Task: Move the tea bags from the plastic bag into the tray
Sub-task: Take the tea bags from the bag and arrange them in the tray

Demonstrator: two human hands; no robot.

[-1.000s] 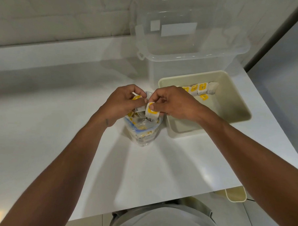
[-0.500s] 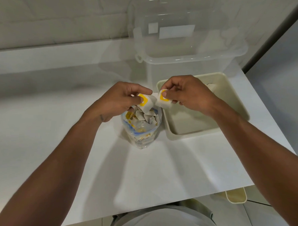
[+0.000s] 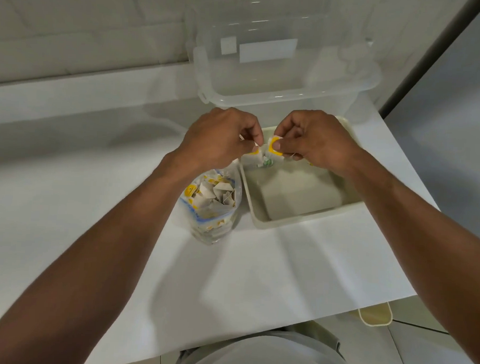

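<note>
My left hand (image 3: 221, 139) pinches the left tea bag (image 3: 254, 152) between thumb and fingertips, and my right hand (image 3: 315, 141) pinches the right tea bag (image 3: 274, 148) the same way. Both hands are curled narrow and close together, so the two bags nearly touch above the far left corner of the tray (image 3: 300, 221). The remaining tea bags (image 3: 213, 191) sit in the plastic bag (image 3: 213, 208), which stands open on the desk (image 3: 95, 203) just beside the tray's left wall, with neither hand on it.

My main worry is the threads. A thin one trails near my right fingers, and I cannot tell whether the two bags are tangled together. If they are and I pull my hands apart quickly, the paper could tear and leaf could spill into the tray.

The left tea bag hangs close to the tray's rim. If I let go too early, I think it could land on the rim or slide down into the gap between tray and plastic bag.

The plastic bag stands unsupported, and my left forearm passes right over it. A brush on the way back could tip it and scatter its contents across the desk.
</note>
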